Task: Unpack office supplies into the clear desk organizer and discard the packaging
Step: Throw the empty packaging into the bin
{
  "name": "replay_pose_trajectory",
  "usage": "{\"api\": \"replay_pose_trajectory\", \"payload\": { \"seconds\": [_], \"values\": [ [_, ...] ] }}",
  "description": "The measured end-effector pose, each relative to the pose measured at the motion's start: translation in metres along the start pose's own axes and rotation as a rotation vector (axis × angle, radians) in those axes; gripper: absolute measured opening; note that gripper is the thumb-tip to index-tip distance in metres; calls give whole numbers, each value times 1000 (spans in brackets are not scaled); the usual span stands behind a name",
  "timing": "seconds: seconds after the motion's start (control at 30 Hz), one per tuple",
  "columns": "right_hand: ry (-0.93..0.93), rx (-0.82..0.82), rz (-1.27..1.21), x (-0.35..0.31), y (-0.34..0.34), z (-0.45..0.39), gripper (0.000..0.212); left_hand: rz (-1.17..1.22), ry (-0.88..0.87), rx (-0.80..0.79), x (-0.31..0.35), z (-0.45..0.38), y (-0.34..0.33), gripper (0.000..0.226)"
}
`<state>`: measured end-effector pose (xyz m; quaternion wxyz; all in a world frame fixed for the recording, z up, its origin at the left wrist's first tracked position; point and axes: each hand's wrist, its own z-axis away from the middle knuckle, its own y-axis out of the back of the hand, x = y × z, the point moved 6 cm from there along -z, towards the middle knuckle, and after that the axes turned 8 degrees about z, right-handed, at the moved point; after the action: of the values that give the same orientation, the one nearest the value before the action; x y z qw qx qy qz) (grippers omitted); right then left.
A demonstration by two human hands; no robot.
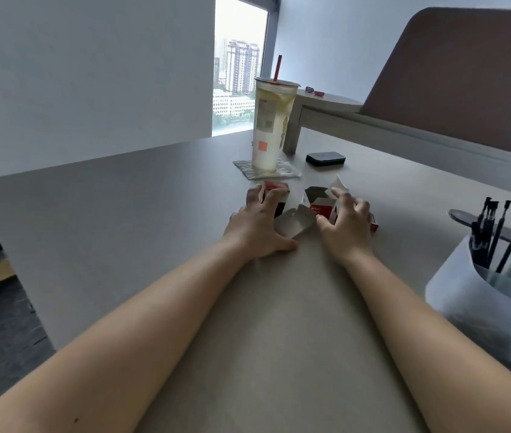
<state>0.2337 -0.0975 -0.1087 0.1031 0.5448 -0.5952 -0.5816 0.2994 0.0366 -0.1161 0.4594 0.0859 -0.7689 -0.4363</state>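
Note:
Two small red-and-black cardboard boxes lie on the grey desk (123,214). My left hand (257,226) reaches over the left box (274,190), fingers curled onto its top and near side. My right hand (346,226) grips the right box (319,203), which stands open with its white flaps spread; one flap (296,221) lies between my hands. The clear desk organizer (479,295) stands at the right edge of the desk, holding several black pens (491,235).
A tall plastic cup (271,123) with a red straw stands on a napkin beyond the boxes. A flat black case (325,158) lies to its right. A raised shelf and brown partition (466,82) run along the far right. The desk's left edge drops to the floor.

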Motion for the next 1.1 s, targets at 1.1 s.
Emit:
{"api": "replay_pose_trajectory", "payload": {
  "seconds": [1.1],
  "values": [
    [309,-50,-204,-116,-8,108,16,155,192,468,-66,176,142,50]
  ]
}}
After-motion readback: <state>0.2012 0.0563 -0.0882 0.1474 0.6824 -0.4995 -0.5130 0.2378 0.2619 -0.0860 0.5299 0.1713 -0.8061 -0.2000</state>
